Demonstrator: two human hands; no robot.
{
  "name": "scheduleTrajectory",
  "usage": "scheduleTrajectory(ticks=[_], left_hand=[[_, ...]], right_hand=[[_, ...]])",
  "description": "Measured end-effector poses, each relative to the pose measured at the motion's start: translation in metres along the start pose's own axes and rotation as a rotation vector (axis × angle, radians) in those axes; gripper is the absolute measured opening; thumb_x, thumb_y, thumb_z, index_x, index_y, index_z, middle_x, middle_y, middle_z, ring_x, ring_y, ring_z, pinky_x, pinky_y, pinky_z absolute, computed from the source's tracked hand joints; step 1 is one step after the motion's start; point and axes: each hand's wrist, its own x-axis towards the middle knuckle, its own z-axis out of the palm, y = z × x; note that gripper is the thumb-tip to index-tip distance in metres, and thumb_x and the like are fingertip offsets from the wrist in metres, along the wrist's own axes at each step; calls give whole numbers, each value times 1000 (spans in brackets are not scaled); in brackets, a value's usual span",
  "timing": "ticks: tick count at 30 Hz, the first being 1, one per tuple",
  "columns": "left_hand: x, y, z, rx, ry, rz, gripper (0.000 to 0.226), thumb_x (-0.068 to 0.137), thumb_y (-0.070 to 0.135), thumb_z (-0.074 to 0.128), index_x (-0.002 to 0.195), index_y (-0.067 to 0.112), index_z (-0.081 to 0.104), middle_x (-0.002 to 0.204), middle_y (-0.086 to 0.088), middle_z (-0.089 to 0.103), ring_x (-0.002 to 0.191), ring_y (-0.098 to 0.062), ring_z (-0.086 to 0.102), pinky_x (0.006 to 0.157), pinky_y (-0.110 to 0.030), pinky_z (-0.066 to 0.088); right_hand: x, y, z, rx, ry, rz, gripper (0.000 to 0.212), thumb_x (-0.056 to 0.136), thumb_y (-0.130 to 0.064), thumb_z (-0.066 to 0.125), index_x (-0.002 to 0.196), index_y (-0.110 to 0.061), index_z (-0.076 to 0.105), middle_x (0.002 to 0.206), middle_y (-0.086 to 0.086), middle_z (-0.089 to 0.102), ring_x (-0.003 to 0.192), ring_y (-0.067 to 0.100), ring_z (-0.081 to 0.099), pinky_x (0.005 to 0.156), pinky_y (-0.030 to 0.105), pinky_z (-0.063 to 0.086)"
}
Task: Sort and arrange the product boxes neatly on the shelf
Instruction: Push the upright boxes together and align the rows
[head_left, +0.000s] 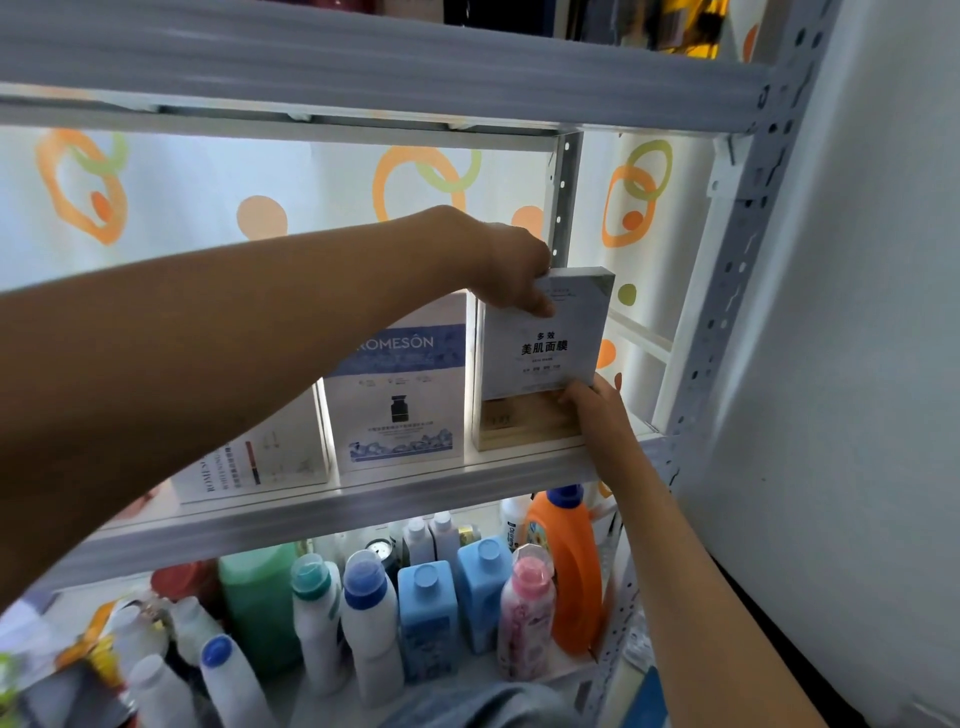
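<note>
A pale blue-white box with black Chinese lettering (556, 358) stands upright on a flat tan box (524, 423) at the right end of the grey shelf board (363, 501). My left hand (511, 270) grips this box at its top left corner, thumb on the front. My right hand (597, 410) touches its bottom right corner, with fingers curled against the tan box's end. To the left stand a white and blue box marked ROMESON (400, 389) and another white box (260, 457), partly hidden behind my left forearm.
The perforated grey upright (727, 291) of the rack stands close to the right of the boxes, with a white wall beyond it. On the shelf below stand several bottles, among them an orange detergent bottle (571, 566) and blue bottles (428, 618). Another shelf beam (363, 67) runs overhead.
</note>
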Motion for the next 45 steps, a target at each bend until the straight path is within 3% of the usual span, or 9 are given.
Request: scheduleTrajectory(ticks=[2, 7, 13, 19, 26, 31, 42, 45], left_hand=[[-1, 1, -1, 13, -1, 2, 36, 93, 53, 51, 102, 18, 49, 83, 2, 52, 86, -20, 53, 71, -32, 38], [-5, 2, -2, 12, -15, 4, 36, 94, 52, 50, 102, 18, 49, 93, -2, 56, 88, -21, 54, 72, -32, 38], [-9, 3, -1, -19, 2, 15, 35, 93, 53, 51, 101, 18, 49, 87, 1, 52, 85, -19, 52, 69, -31, 36], [-13, 5, -1, -11, 47, 9, 44, 94, 52, 51, 115, 14, 54, 96, -1, 54, 89, -20, 51, 71, -31, 36], [-12, 8, 1, -96, 21, -6, 47, 94, 53, 51, 121, 14, 50, 102, -3, 55, 91, -20, 52, 73, -32, 37], [-13, 11, 1, -121, 22, -1, 56, 92, 57, 51, 127, 13, 46, 105, -4, 57, 91, -20, 53, 73, -31, 39], [-23, -2, 3, -200, 3, 64, 49, 82, 61, 62, 106, 22, 45, 100, -1, 64, 84, -16, 59, 65, -27, 42], [-30, -7, 3, -229, 30, 61, 62, 79, 63, 63, 120, 19, 46, 117, -5, 63, 97, -21, 59, 75, -32, 47]], right_hand=[[-1, 0, -1, -2, -8, -6, 37, 75, -36, 38, 105, -19, 53, 91, -6, 57, 91, 9, 55, 70, 14, 36], [0, 3, 0, 11, 2, -6, 25, 73, -34, 41, 90, -22, 52, 86, -3, 57, 86, 13, 54, 70, 24, 39], [-2, 2, 0, -5, 6, -34, 21, 70, -32, 36, 83, -20, 48, 80, -2, 52, 81, 10, 50, 69, 14, 37], [-2, 2, -1, 4, 2, -28, 32, 70, -34, 36, 93, -16, 50, 87, -2, 56, 84, 9, 52, 70, 13, 38], [-2, 2, -4, 53, -46, -32, 30, 67, -29, 45, 95, -21, 53, 90, -2, 58, 88, 15, 55, 72, 24, 44], [-1, 5, -3, 45, -32, -17, 41, 69, -30, 47, 108, -18, 55, 99, 1, 62, 94, 19, 58, 75, 27, 45], [-6, -1, -2, 30, 9, 5, 53, 68, -31, 46, 118, -12, 51, 102, -1, 59, 93, 12, 56, 71, 23, 42], [-5, 0, -2, 3, -13, 9, 53, 68, -29, 48, 118, -14, 50, 102, 0, 58, 96, 16, 57, 73, 24, 44]])
